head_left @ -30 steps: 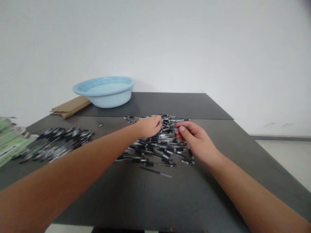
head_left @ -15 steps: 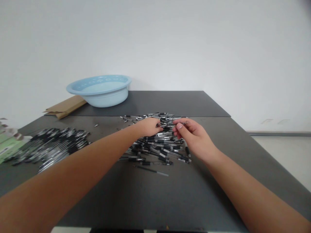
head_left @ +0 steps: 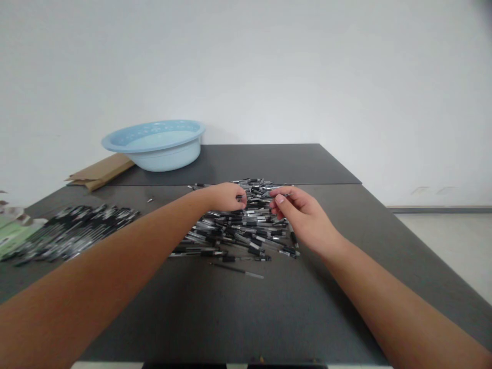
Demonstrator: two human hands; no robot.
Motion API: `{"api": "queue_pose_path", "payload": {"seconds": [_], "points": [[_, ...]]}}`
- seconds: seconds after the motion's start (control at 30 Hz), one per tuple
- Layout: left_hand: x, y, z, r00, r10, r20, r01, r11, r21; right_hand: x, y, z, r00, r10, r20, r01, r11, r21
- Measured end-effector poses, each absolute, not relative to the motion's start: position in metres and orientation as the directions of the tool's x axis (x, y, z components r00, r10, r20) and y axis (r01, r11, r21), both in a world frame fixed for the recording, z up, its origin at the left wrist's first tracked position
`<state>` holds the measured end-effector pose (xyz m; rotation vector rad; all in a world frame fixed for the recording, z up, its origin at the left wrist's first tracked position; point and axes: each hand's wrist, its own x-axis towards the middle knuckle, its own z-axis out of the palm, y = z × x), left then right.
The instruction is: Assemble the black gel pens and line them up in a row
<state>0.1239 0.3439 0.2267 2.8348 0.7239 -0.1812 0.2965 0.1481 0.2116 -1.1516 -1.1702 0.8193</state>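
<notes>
A loose heap of black and clear pens [head_left: 246,233] spreads over the middle of the table. My left hand [head_left: 227,197] is closed at the heap's far left side, fingertips curled round something small and dark that I cannot make out. Just right of it, my right hand [head_left: 300,207] pinches a thin, small pen part between thumb and fingers, above the heap's right edge. A pen refill [head_left: 236,270] lies by itself in front of the heap. My left forearm hides part of the pens.
A second, neater pile of pens [head_left: 77,230] lies at the left, beside a green and white package [head_left: 19,233]. One small metal pen tip [head_left: 150,200] rests behind my left forearm. At the back left, a light blue basin [head_left: 165,159] stands partly over a brown paper bag [head_left: 100,171].
My left hand has drawn slightly left, widening the gap to my right hand. The right hand keeps its pinch over the heap. The whole view has shifted a little.
</notes>
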Motion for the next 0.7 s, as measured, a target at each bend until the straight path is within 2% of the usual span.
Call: {"api": "queue_pose_path", "payload": {"seconds": [0.7], "points": [[0.1235, 0.3481, 0.2299, 0.873, 0.432, -0.225, 0.463, -0.880, 0.106, 0.2950, 0.1462, 0.2156, 0.205, 0.942, 0.264, 0.093, 0.250, -0.964]]}}
